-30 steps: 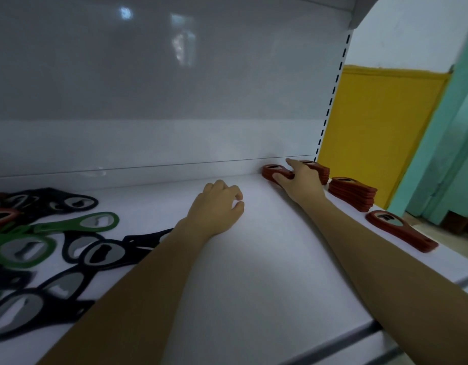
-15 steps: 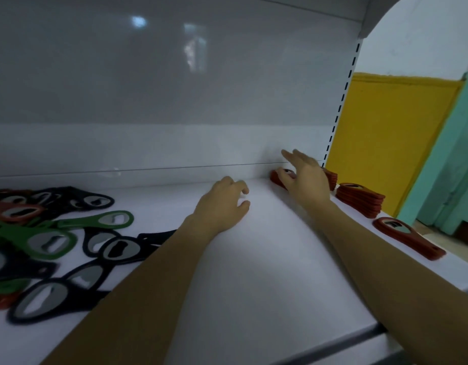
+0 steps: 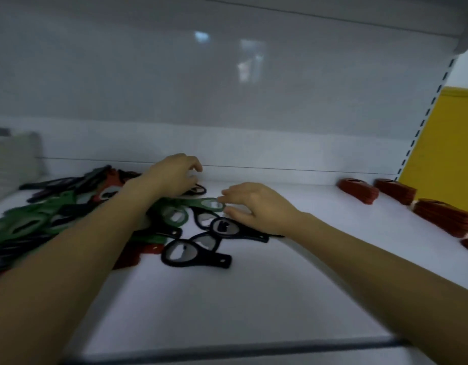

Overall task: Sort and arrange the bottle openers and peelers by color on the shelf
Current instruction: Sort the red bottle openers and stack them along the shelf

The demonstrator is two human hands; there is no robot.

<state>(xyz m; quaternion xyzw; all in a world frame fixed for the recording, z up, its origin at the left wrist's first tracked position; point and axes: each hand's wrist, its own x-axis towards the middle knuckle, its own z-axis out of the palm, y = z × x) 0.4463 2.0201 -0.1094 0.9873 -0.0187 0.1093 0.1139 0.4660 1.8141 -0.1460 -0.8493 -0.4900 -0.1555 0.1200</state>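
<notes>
- Two hands over the mixed pile of bottle openers (image 3: 101, 214) on the white shelf (image 3: 254, 299), pile at 9–10 o'clock of the shelf.
- Left hand (image 3: 172, 175): fingers curled loosely over the pile's far edge, at a black opener (image 3: 198, 190); can't tell if it grips anything.
- Right hand (image 3: 259, 206): palm down, fingers half open, fingertips (image 3: 223, 199) at the head of a green opener (image 3: 204, 203); contact looks likely, no closed grip visible.
- Black openers lie just below the right hand: one (image 3: 235, 229) partly under the wrist, another (image 3: 193, 255) nearer the front edge.
- Red opener stacks sorted along the shelf at 2–3 o'clock: back stack (image 3: 358, 191), next (image 3: 395, 191), larger one (image 3: 443, 216), well apart from the pile.
- Some red pieces still in the mixed pile (image 3: 127, 255).
- Image motion-blurred; pile details on the left unclear.
</notes>
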